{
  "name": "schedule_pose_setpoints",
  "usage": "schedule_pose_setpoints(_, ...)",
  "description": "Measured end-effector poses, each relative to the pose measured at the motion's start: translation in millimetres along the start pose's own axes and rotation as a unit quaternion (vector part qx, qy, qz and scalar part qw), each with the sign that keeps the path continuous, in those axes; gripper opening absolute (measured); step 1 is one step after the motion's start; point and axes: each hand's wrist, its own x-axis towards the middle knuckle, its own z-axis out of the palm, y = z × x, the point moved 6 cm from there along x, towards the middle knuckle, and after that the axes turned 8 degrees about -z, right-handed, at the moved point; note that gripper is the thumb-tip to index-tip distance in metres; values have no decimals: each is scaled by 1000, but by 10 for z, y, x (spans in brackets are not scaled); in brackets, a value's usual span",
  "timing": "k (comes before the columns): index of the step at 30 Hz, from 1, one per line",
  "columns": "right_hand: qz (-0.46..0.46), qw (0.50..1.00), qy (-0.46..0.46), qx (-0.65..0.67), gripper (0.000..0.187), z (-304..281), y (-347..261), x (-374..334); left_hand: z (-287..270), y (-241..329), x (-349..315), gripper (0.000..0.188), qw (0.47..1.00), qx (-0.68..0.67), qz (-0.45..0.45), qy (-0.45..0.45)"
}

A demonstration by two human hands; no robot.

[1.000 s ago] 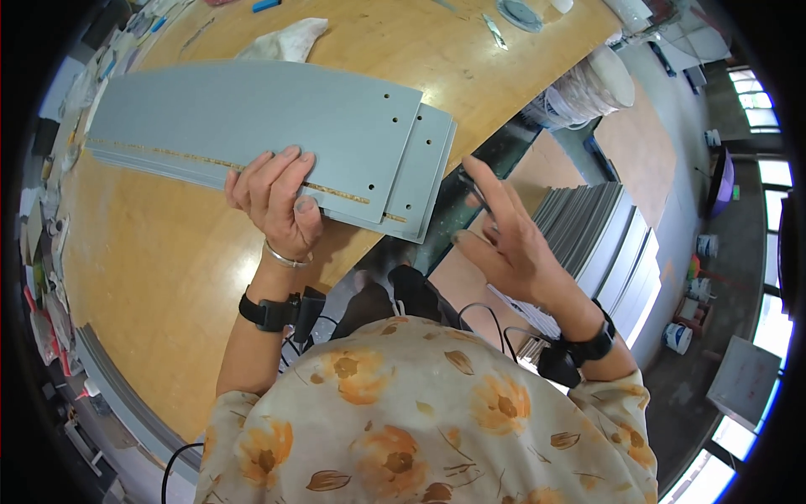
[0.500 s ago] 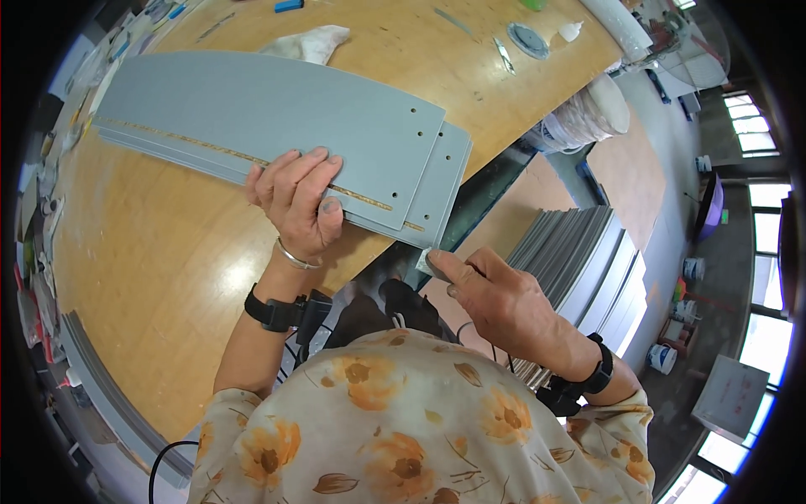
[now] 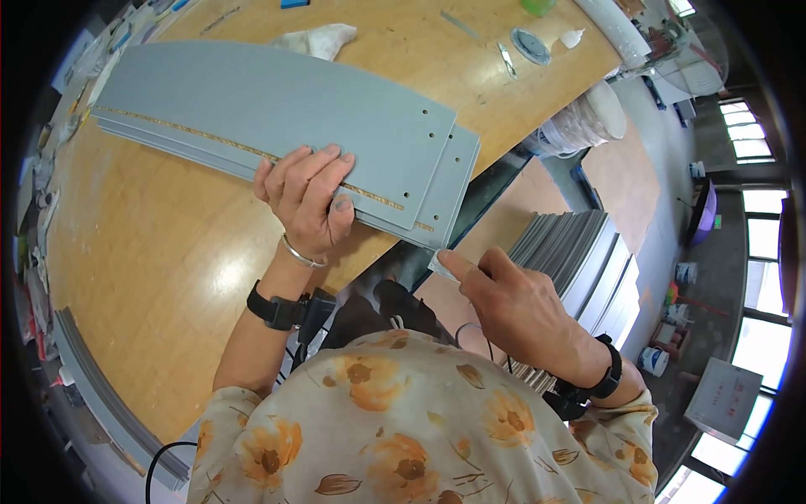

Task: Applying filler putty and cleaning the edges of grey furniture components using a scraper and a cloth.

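A stack of long grey panels (image 3: 277, 97) lies on the table, the top one set back so that the one beneath shows at the right end. Each of these has a groove with a bare, wood-coloured bottom and small drilled holes near that end. My left hand (image 3: 311, 197) is closed over the near edge of the stack, its fingers flat on the top panel across the groove. In my right hand (image 3: 516, 307), a small flat grey piece (image 3: 440, 265), perhaps a scraper blade, is pinched by the stack's near right corner. Whether it touches the panel I cannot tell.
The wooden table (image 3: 168, 235) carries a white cloth (image 3: 323, 40), a grey round lid (image 3: 531, 46) and a small white bottle (image 3: 573, 38) farther back. To the right stand a stack of grey panels (image 3: 558, 248) and a plastic-wrapped bucket (image 3: 588, 122). A box (image 3: 724, 400) is farther right.
The panels and my left hand sit slightly farther right in the picture, partly because the view shifted. My right hand, still pinching the flat piece, is a little farther right and lower.
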Motion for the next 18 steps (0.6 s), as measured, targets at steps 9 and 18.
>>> schedule_pose_setpoints(9,16,999,-7,-43,47,-75,-98,74,-23,13,11,40,1000,-8,-8,-7)
schedule_pose_setpoints(18,144,949,142,242,53,-251,264,37,-29,32,4,37,999,-25,-21,8)
